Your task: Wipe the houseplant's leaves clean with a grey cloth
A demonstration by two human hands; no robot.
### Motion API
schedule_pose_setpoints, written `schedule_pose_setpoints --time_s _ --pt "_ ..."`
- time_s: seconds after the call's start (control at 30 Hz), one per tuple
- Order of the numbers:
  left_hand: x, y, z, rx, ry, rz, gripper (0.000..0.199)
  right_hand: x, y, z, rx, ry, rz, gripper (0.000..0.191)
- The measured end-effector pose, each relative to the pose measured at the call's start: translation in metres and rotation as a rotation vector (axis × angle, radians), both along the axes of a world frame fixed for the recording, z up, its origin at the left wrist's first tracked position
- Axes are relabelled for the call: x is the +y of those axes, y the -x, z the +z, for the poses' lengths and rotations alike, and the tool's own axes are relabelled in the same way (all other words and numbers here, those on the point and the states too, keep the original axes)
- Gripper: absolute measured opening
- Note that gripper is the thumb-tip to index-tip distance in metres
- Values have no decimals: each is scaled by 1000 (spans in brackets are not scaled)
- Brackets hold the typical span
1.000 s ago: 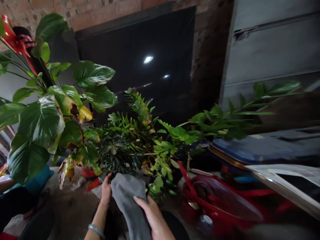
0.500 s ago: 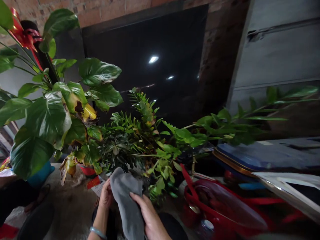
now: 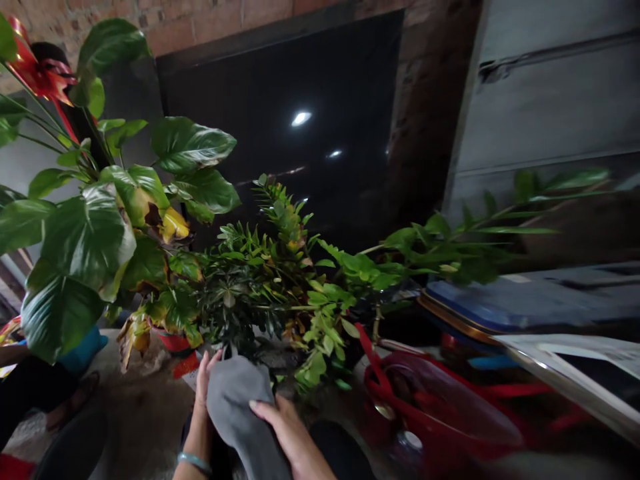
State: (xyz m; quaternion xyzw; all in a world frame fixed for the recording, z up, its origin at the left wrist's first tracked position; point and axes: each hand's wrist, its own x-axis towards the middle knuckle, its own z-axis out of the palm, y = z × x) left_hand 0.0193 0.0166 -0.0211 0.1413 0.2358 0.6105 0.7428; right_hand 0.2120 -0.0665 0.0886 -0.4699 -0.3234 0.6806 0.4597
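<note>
Under hands (image 3: 245, 417), cloth (image 3: 235, 410) lower

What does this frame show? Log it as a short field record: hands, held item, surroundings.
left hand: flat behind the grey cloth, fingers pointing up, bracelet at the wrist
right hand: grip on the front of the cloth, thumb across it
grey cloth: draped between both hands, just below the plants
plants: broad-leaf plant at left, small-leaf plant in the middle
right side: red basket low down
behind: dark panel on a brick wall
</note>
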Motion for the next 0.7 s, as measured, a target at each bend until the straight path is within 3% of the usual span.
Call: schedule_pose_setpoints --time_s 0.07,0.2,0.23,0.3,0.4,0.47,0.57,0.7 --pt "1 -1 2 10 -26 9 36 10 -12 18 -8 -86 -121 39" --pt "1 -5 6 20 -56 22 37 65 -17 53 58 -185 -514 41" --pt "1 -6 7 24 -52 18 38 74 -13 53 95 -162 -528 39" --pt "0 -6 8 21 -48 8 37 73 -2 40 165 -61 -370 34" --pt "0 -4 8 6 -44 -3 34 37 8 9 160 119 -89 31" --pt "2 -3 7 14 -17 -20 34 12 5 1 100 101 -87 33" --pt "5 -2 5 24 4 -10 34 9 -6 23 87 -59 -149 41" --pt "7 -4 3 27 -39 21 39 55 -3 66 154 -198 -330 42"
